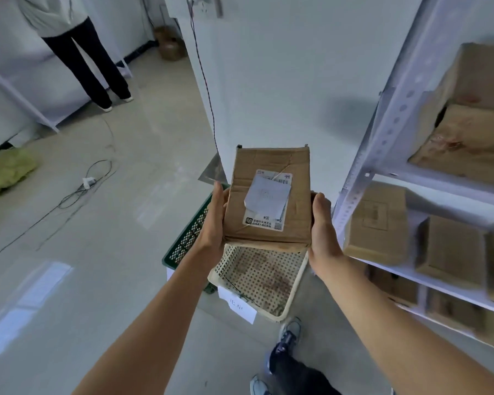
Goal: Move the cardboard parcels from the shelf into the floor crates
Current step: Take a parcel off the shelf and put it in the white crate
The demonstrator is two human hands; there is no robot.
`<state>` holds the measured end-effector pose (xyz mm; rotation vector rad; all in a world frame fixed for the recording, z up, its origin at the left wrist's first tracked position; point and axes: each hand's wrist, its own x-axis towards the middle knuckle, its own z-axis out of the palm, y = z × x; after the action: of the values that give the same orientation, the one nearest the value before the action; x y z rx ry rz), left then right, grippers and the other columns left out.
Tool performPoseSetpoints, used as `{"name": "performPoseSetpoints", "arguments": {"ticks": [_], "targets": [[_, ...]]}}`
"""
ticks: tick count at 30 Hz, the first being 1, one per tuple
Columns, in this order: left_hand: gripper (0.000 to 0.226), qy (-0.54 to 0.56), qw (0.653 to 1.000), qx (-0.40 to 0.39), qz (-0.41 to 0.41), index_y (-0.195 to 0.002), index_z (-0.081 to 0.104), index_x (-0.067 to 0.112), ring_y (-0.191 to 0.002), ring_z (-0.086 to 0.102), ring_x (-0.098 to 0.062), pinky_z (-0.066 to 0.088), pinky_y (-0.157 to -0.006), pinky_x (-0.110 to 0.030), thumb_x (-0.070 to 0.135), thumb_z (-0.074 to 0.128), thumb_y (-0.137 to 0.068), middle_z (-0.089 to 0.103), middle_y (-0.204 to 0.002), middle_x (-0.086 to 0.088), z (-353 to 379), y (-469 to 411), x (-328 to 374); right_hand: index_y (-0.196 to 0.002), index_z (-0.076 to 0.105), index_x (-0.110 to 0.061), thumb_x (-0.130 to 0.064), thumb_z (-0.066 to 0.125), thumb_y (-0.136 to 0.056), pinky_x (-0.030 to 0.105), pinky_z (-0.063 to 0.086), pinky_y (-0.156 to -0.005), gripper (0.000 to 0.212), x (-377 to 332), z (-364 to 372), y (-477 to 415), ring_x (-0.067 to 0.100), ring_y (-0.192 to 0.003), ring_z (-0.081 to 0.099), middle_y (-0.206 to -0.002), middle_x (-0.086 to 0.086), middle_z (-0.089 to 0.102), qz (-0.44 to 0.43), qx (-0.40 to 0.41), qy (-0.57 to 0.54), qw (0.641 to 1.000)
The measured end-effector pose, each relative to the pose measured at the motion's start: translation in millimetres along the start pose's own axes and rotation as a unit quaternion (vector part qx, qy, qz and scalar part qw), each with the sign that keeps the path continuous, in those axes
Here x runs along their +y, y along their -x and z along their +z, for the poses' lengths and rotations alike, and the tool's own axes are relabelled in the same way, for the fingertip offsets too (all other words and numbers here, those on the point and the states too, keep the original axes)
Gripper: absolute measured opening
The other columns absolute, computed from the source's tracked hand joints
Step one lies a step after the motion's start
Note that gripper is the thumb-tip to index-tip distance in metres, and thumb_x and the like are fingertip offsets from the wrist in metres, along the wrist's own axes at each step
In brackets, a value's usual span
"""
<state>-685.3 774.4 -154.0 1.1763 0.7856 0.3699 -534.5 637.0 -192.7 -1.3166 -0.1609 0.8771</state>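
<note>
A brown cardboard parcel [270, 172] with a white shipping label is held in front of me, above the floor crates. My left hand [213, 226] grips its left side and my right hand [324, 232] grips its right side. Directly below it sits a white perforated crate [294, 283] with a paper tag on its front. A green mesh crate [183, 243] stands beside it on the left, partly hidden by my left arm. The white metal shelf [382, 143] on the right carries several more cardboard parcels [377, 223].
Another person [80, 52] stands at the far left by a white table. Cables and a plug [89, 182] lie on the grey floor. A green bag [6, 172] rests at the left edge. A white wall stands behind the crates. My shoe [290, 333] is beside the white crate.
</note>
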Motion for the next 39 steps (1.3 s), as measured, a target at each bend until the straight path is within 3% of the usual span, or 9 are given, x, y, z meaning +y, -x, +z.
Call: {"name": "performPoseSetpoints", "arguments": {"ticks": [6, 12, 18, 22, 27, 29, 32, 35, 39], "targets": [[0.073, -0.025, 0.998, 0.022, -0.044, -0.142, 0.066, 0.029, -0.117, 0.077, -0.032, 0.066, -0.087, -0.042, 0.076, 0.024, -0.104, 0.078, -0.132, -0.009, -16.0, -90.6, -9.6, -0.143, 0.054, -0.025, -0.079, 0.036, -0.093, 0.056, 0.044, -0.119, 0.076, 35.0, 8.8, -80.8, 0.024, -0.138, 0.057, -0.147, 0.007, 0.061, 0.015, 0.027, -0.004, 0.999], [0.071, -0.037, 0.994, 0.018, -0.101, -0.144, 0.065, 0.031, -0.119, 0.076, -0.03, 0.067, -0.084, -0.038, 0.073, 0.02, -0.108, 0.078, -0.132, -0.005, -26.9, -177.0, -35.7, -0.167, 0.027, -0.029, -0.103, 0.045, -0.066, 0.055, 0.021, -0.131, 0.126, 68.1, 7.9, -154.3, 0.019, -0.162, 0.023, -0.175, -0.004, 0.026, 0.046, 0.049, 0.023, 0.997], [0.07, -0.057, 0.983, -0.003, -0.173, -0.155, 0.055, 0.037, -0.146, 0.055, -0.031, 0.038, -0.124, -0.061, 0.074, 0.02, -0.107, 0.064, -0.154, -0.002, -42.8, -250.3, -86.6, -0.168, 0.018, -0.038, -0.087, 0.029, -0.09, 0.048, 0.013, -0.133, 0.093, 118.5, -0.5, -206.5, 0.009, -0.162, 0.015, -0.176, -0.013, 0.017, 0.11, 0.091, 0.05, 0.989], [0.072, -0.067, 0.974, -0.02, -0.216, -0.153, 0.059, 0.033, -0.138, 0.064, -0.028, 0.042, -0.123, -0.057, 0.075, 0.024, -0.106, 0.068, -0.149, -0.003, -52.7, -301.3, -126.4, -0.166, 0.022, -0.044, -0.071, 0.024, -0.104, 0.038, 0.018, -0.127, 0.069, 160.1, -3.6, -242.7, 0.009, -0.16, 0.02, -0.175, -0.016, 0.021, 0.141, 0.141, 0.039, 0.979], [0.073, -0.132, 0.963, -0.04, -0.234, -0.154, 0.057, 0.04, -0.137, 0.063, -0.019, 0.039, -0.126, -0.051, 0.083, 0.03, -0.101, 0.07, -0.145, 0.006, -78.2, -378.3, -205.8, -0.162, 0.028, -0.049, -0.078, 0.022, -0.101, 0.036, 0.025, -0.117, 0.069, 240.4, -11.6, -299.8, 0.004, -0.143, 0.037, -0.168, -0.014, 0.035, 0.206, 0.182, 0.031, 0.961], [0.088, -0.163, 0.95, -0.066, -0.259, -0.157, 0.053, 0.038, -0.143, 0.058, -0.021, 0.031, -0.13, -0.053, 0.093, 0.03, -0.092, 0.066, -0.151, 0.004, -88.6, -409.4, -241.1, -0.162, 0.03, -0.048, -0.081, 0.022, -0.099, 0.047, 0.029, -0.124, 0.071, 280.3, -21.1, -328.6, 0.014, -0.151, 0.038, -0.168, -0.012, 0.037, 0.225, 0.195, 0.029, 0.954], [0.115, -0.202, 0.931, -0.076, -0.293, -0.158, 0.052, 0.04, -0.149, 0.052, -0.025, 0.026, -0.13, -0.057, 0.106, 0.033, -0.066, 0.06, -0.157, 0.001, -101.9, -449.0, -296.7, -0.162, 0.028, -0.05, -0.085, 0.025, -0.096, 0.055, 0.047, -0.107, 0.074, 339.5, -35.6, -369.1, 0.024, -0.146, 0.047, -0.166, -0.009, 0.043, 0.252, 0.211, 0.035, 0.944], [0.124, -0.233, 0.92, -0.031, -0.312, -0.166, 0.035, 0.041, -0.157, 0.039, -0.035, 0.029, -0.127, -0.064, 0.106, 0.036, -0.06, 0.04, -0.172, -0.005, -115.2, -487.0, -354.7, -0.159, 0.037, -0.047, -0.084, 0.027, -0.096, 0.049, 0.055, -0.093, 0.074, 399.5, -45.9, -407.7, 0.025, -0.131, 0.061, -0.153, -0.004, 0.058, 0.251, 0.212, 0.032, 0.944], [0.098, -0.311, 0.906, -0.048, -0.283, -0.168, 0.014, 0.052, -0.165, 0.013, -0.042, 0.022, -0.125, -0.073, 0.098, 0.027, -0.082, 0.006, -0.181, -0.005, -131.0, -536.0, -422.6, -0.159, 0.032, -0.051, -0.078, 0.035, -0.1, 0.053, 0.054, -0.101, 0.065, 472.1, -53.3, -455.7, 0.02, -0.13, 0.06, -0.154, -0.009, 0.055, 0.211, 0.211, 0.028, 0.954]]}}
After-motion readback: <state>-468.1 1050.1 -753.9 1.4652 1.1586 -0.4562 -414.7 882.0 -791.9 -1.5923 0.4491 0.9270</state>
